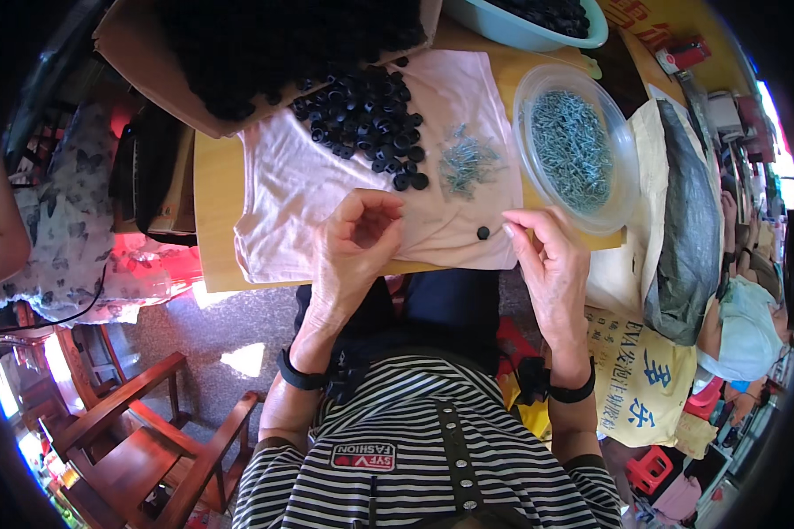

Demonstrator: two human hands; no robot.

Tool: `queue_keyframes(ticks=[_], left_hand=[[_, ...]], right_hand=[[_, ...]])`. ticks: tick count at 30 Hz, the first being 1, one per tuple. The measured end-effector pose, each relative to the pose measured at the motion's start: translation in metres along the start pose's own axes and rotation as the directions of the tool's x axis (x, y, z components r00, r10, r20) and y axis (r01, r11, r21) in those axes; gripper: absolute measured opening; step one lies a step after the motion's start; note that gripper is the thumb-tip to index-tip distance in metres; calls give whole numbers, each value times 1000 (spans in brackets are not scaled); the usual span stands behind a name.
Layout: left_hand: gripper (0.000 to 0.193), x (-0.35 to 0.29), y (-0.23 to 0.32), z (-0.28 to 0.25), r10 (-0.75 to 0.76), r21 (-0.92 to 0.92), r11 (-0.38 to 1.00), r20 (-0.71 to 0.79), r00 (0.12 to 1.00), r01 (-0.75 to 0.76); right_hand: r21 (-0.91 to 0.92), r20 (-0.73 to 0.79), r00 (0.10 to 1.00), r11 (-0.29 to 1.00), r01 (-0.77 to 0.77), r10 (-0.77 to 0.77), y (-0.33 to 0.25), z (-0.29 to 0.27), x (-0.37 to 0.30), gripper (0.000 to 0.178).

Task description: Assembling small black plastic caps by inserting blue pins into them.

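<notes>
Yellow wooden desk [216,198] set over a grey floor [265,326], with a red-brown wooden chair [119,465] at lower left; a pale pink cloth [278,198] covers much of the desktop. Small, round, glossy black plastic pieces [362,119] form a loose heap on the cloth, some showing a cup-like hollow and others a domed face. To the right of this heap lies a small tangle of thin, silvery-blue metal screws [468,163]. One single round black piece [483,233], compact and disc-like in outline, rests apart on the cloth, nearer the desk's front edge, just left of the right hand [553,251]. The thumb and forefinger of that hand converge at their tips; whether they grip anything cannot be told. The left hand [355,238], in front of the heap, is curled, its thumb and forefinger bent toward each other; whether the tips meet or hold anything is likewise unclear. Bordering the cloth are a brown cardboard box [137,66] of black pieces, upper left, and a round, clear plastic tub [625,167] of similar screws, right.
</notes>
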State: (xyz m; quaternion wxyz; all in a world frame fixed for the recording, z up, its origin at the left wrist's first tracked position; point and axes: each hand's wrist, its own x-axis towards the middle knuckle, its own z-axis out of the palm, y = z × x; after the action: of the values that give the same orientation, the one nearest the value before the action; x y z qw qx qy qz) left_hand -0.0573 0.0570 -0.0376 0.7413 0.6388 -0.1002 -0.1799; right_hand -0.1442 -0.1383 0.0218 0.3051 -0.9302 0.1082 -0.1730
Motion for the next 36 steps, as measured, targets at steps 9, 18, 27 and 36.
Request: queue_keyframes(ticks=[9,18,27,36], left_hand=[[28,-2,16,6,114,242,963,45,992,-121],[43,-14,47,27,111,-45,994,184,977,-104],[45,-16,64,40,96,-11,995,260,961,-96],[46,-15,66,35,26,115,992,253,967,-57]], right_hand=[[29,116,993,999,35,-38,17,16,-12,23],[790,460,861,343,-508,216,4,-7,-6,25],[776,626,765,-18,-631,153,1,-7,-6,28],[772,608,779,111,-625,156,-2,-5,-7,26]])
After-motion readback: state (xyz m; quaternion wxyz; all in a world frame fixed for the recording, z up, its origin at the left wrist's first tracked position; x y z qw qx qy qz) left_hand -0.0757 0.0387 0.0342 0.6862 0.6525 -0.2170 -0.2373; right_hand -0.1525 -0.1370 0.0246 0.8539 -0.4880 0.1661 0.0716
